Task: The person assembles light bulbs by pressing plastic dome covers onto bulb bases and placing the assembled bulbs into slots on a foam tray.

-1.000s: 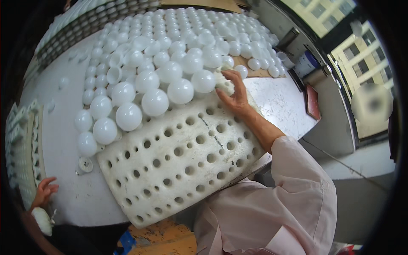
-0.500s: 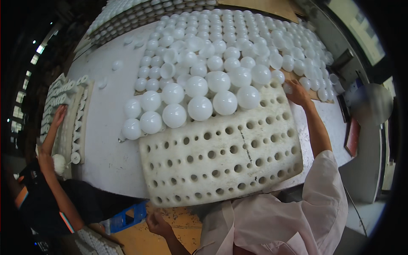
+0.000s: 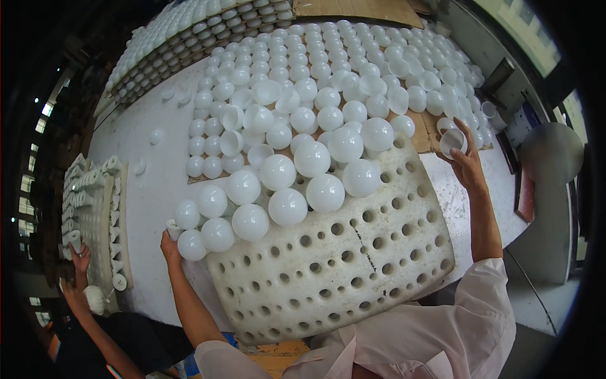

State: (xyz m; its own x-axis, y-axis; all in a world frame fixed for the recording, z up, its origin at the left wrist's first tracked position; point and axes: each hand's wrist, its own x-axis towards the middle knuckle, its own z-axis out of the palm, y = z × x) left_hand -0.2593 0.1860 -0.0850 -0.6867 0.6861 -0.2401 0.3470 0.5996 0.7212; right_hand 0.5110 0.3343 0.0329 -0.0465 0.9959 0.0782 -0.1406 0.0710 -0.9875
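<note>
My right hand [image 3: 466, 163] holds a white translucent dome cover [image 3: 453, 144] at the right, its hollow side showing; another dome lies right behind it. At the left end of the bulb rows, my left hand [image 3: 169, 247] has its fingers closed on a small white cup-shaped piece [image 3: 173, 226], partly hidden by the fingers. Between my hands lies a pale foam board [image 3: 297, 265] with rows of large and small round holes. Two rows of round white bulbs [image 3: 288, 206] stand along its far side.
Many white domes [image 3: 303, 88] cover cardboard sheets behind the board. Stacked layers of domes [image 3: 202, 38] rise at the far left. At left, a co-worker's hands [image 3: 79, 259] are beside a rack of white cone-shaped parts [image 3: 79, 189]. A few loose domes [image 3: 156, 136] lie on the white table.
My left hand has come up from below the board to the left end of the bulb rows. My right hand has lifted a dome and turned it. The view has shifted.
</note>
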